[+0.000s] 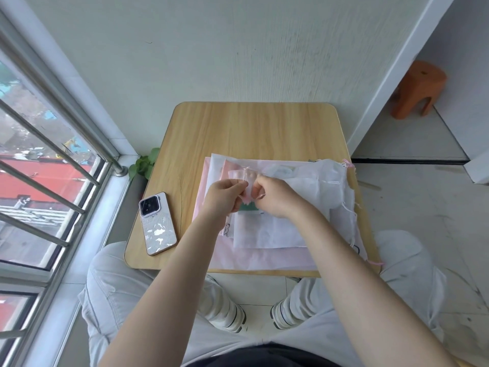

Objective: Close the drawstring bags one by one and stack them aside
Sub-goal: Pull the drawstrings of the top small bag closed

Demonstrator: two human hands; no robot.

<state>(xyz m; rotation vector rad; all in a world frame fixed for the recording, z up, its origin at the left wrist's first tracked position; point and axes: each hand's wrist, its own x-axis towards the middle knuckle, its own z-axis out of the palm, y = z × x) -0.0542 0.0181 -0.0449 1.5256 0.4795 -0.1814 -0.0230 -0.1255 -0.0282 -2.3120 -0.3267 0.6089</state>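
Note:
A small pale pink drawstring bag (244, 178) is held up just above the pile, pinched between both hands. My left hand (225, 194) grips its left side and my right hand (275, 197) grips its right side, fingers closed on the fabric and its thin cord. Beneath them lies a pile of flat white and pink drawstring bags (277, 234) spread over the right half of the wooden table (238, 128). A puffier white bag (330, 181) with loose cords lies at the pile's far right corner. Part of the small bag is hidden by my fingers.
A phone (158, 223) in a patterned case lies on the table's left side. A window with metal bars (53, 181) is at the left, a small green plant (144, 162) by the table's left edge, an orange stool (418, 88) at the far right. My knees sit under the table's near edge.

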